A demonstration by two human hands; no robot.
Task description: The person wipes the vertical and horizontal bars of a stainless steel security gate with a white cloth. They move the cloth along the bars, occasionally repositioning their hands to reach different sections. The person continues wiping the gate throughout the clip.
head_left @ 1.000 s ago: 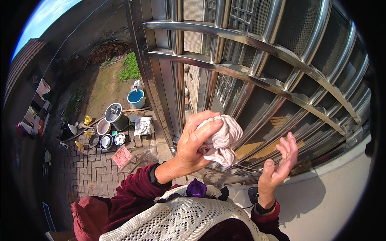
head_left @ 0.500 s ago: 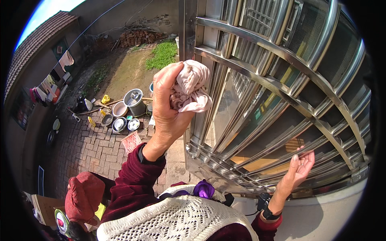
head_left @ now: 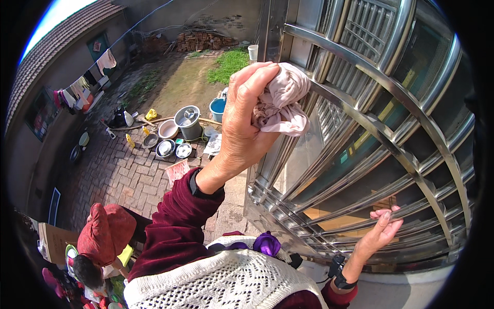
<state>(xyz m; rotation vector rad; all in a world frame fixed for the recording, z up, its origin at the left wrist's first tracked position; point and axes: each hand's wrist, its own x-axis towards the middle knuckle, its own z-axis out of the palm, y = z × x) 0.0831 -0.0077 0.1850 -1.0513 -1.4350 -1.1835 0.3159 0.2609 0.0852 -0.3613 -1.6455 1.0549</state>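
My left hand [head_left: 239, 121] is raised in front of a stainless-steel window grille [head_left: 355, 108], its fingers closed round a crumpled, pale pinkish-white cloth [head_left: 288, 100]. The cloth lies against or just in front of the upright bars on the grille's left side; I cannot tell whether it touches them. Lower down on the right, my right hand [head_left: 378, 237] is beside the lower bars with its fingers apart and loosely bent. It holds nothing that I can see, and contact with a bar is unclear. Dark maroon sleeves cover both arms, and a black band circles the right wrist.
Below on the left is a brick-paved yard [head_left: 128, 175] with several basins, a grey bucket [head_left: 189, 123] and a blue bucket [head_left: 217, 106]. A person in a red head covering [head_left: 105, 232] is at lower left. Laundry [head_left: 80, 90] hangs by the far building.
The view has shifted, and the yard and grille sit further right in the picture. My left hand still grips the cloth. My right hand's fingers have come closer to the bar.
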